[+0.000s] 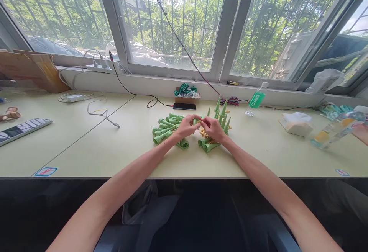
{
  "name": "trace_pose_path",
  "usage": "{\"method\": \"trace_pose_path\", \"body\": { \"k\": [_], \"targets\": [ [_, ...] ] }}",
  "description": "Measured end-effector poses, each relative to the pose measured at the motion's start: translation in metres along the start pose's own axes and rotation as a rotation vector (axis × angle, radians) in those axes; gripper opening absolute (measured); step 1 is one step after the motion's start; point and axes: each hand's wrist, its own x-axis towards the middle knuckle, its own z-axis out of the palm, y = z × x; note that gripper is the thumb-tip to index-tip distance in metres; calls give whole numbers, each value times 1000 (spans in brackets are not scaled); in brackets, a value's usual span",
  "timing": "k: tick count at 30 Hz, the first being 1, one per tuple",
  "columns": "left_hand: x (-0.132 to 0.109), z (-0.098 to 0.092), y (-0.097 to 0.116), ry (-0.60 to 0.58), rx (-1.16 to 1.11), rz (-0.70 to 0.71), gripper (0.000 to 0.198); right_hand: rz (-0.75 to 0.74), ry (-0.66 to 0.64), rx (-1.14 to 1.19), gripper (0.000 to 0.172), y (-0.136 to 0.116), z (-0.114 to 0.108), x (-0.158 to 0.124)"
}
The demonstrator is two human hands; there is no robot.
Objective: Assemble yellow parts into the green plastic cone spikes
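Observation:
My left hand [186, 126] and my right hand [213, 128] meet over the middle of the pale table [94, 148], fingers pinched together on a small green cone piece [196, 121] held between them. A heap of green cones [165, 128] lies flat just left of my left hand. Several green cones [222, 113] stand upright behind my right hand, and more cones [207, 145] lie below it with small yellow bits [203, 132] among them.
A black phone [184, 106] and a small box of green items [184, 92] lie behind the cones. A water bottle [256, 99] stands to the right, with a tissue pack [295, 123] and another bottle [335, 129] farther right. Cables [100, 110] and cardboard [37, 70] sit left.

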Motion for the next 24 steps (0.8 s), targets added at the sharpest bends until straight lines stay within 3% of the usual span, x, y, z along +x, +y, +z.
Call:
{"method": "trace_pose_path", "body": {
  "k": [8,18,24],
  "targets": [
    [2,-4,2,-70,-519,-256,31,-18,29,2,32,-3,-1,-2],
    [1,-10,4,-153,-665,-366,36,-103,37,-79,34,-5,-3,-2],
    [0,-10,7,-130,-625,-379,33,-133,43,-131,35,-5,-3,-3]
  ]
}}
